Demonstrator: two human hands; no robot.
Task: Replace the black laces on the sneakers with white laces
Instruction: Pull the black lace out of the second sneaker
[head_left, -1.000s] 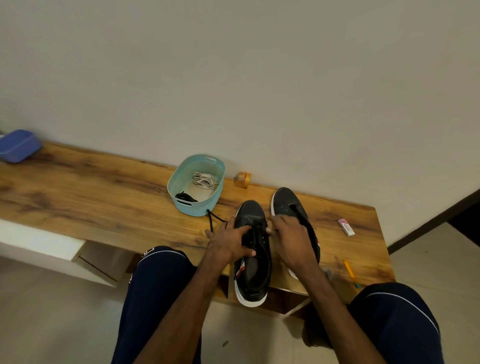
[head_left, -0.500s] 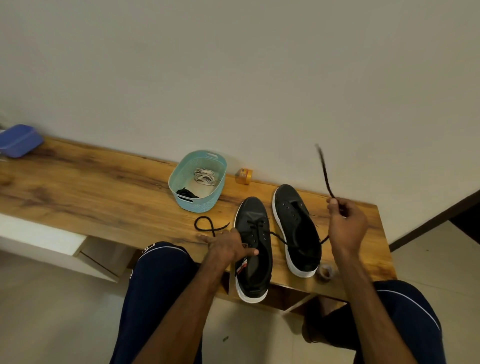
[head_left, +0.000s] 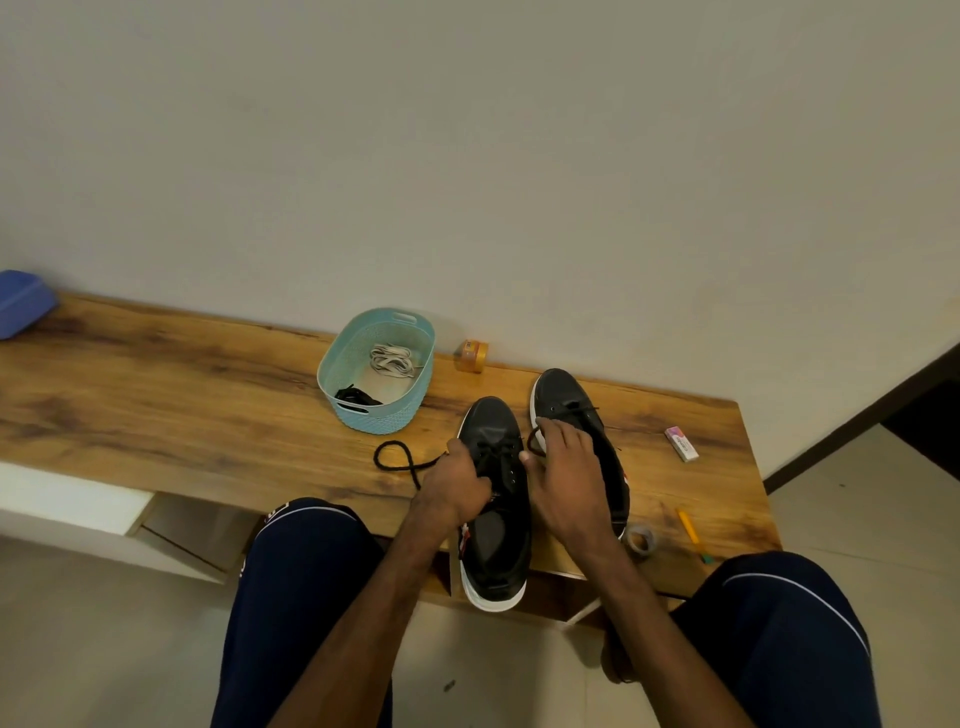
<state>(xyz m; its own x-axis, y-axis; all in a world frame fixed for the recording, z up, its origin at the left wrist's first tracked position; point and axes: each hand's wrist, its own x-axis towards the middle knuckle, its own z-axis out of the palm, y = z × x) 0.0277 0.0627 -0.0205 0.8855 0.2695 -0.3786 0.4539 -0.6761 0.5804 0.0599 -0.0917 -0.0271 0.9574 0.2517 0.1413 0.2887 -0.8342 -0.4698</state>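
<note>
Two black sneakers with white soles stand side by side on the wooden bench. The left sneaker overhangs the front edge; the right sneaker lies farther back. My left hand grips the left sneaker's side near the eyelets. My right hand pinches a loop of the black lace at the eyelets; the lace's free end curls on the bench to the left. White laces lie in the teal basket, beside another black lace.
On the bench sit an orange tape roll by the wall, a pink eraser box, a yellow pencil, a grey tape roll, and a blue container far left. My knees frame the bench's front edge.
My right hand, which had pulled the lace end up and right, has come back down to the left sneaker's eyelets. The lace's loose end still lies curled on the left.
</note>
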